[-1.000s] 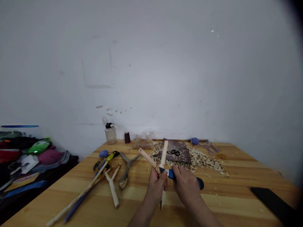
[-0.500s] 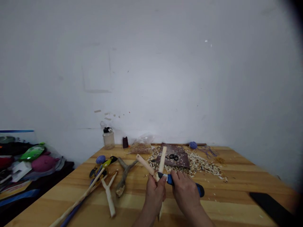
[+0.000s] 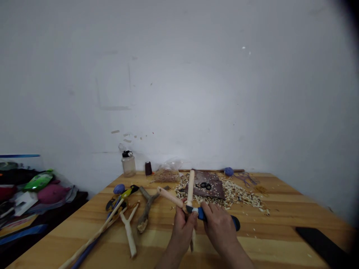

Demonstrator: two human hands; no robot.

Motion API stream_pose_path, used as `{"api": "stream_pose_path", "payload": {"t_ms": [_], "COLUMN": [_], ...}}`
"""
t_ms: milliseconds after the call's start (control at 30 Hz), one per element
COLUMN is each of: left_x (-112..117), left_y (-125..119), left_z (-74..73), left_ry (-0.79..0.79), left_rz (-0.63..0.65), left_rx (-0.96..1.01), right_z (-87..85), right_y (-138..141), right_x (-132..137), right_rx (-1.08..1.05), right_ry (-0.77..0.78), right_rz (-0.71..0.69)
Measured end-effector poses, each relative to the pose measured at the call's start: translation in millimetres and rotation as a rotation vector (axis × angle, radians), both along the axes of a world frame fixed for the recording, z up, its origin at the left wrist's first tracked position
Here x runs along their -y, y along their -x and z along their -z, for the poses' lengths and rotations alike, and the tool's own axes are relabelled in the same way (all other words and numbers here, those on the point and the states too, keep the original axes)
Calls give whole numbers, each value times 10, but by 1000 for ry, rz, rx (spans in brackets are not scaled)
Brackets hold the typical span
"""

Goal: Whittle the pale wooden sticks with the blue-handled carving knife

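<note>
Head view: compared with the earlier frame, your forked peeled stick [image 3: 171,197] has turned, its left arm lying lower and its upright arm standing nearer vertical, and it is held just in front of the brown sheet [image 3: 211,185]. Your left hand [image 3: 182,231] is closed around the stick at its fork, fingers wrapped on the wood. Your right hand [image 3: 220,228] is closed around the blue-and-black handle of a knife [image 3: 201,213], whose blade is hidden at the fork.
</note>
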State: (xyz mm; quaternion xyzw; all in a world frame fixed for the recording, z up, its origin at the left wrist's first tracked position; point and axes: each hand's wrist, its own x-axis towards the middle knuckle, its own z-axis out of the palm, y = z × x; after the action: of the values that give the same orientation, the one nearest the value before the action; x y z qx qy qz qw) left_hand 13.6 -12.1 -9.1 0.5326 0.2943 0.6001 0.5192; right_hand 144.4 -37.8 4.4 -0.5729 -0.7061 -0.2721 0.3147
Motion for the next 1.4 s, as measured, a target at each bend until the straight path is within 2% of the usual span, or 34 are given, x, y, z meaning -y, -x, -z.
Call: {"api": "stream_pose_path", "payload": {"t_ms": [300, 533, 900, 1200, 1400], "left_x": [38, 67, 63, 50, 43], "left_y": [-21, -28, -53, -49, -29], "left_z": [-15, -28, 67, -27, -9], "left_ry": [0, -16, 83, 61, 42], "left_rz": [-12, -72, -104, -7, 16], "left_rx": [-24, 4, 46, 76, 124], "right_z": [10, -8, -14, -17, -2], "right_y": [8, 22, 26, 19, 13], "right_x": [5, 17, 30, 26, 10], "right_rx": [15, 5, -17, -24, -5], "right_ry": [-11, -11, -23, -2, -11], "right_rz": [6, 12, 5, -3, 1]}}
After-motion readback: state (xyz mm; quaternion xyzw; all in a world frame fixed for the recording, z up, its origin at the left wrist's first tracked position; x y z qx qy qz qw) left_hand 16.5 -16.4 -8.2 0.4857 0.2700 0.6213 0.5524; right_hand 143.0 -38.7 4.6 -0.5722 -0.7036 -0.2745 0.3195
